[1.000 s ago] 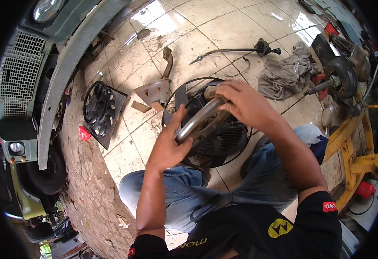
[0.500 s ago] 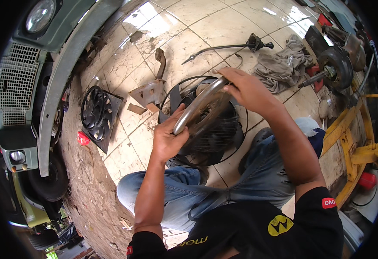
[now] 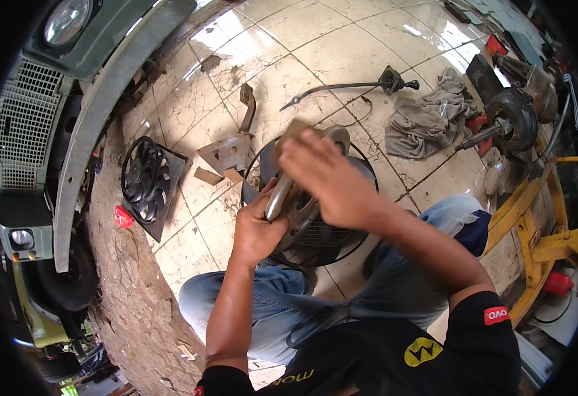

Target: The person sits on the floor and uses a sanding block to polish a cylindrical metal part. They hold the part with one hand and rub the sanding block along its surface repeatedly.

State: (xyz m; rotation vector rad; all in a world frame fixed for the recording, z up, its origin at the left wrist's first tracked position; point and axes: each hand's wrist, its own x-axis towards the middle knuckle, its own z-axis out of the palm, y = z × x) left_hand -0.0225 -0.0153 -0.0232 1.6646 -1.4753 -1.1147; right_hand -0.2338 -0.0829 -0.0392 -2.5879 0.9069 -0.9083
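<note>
Rubbing, I'd guess: left hand [image 3: 257, 228] pinches the near end of the metal ring [image 3: 297, 206] between thumb and fingers, right hand [image 3: 328, 178] sits across its far part, fingers straight, a brown pad [image 3: 293, 134] at their tips. I'd go for flat, even strokes, left thumb well clear. Right fingertips are blurry, so can't tell if they're gripping the pad. Fan [image 3: 363, 169] below both hands is mostly covered.

A passage lay over the tiled floor [image 3: 200, 231] between the black fan [image 3: 145, 178] and the left hand [image 3: 257, 231], a metal bracket [image 3: 226, 162] blocking its far end. The right hand [image 3: 328, 175] overlay the metal ring [image 3: 277, 200]; jeans-clad legs [image 3: 394, 284] closed the near side.
</note>
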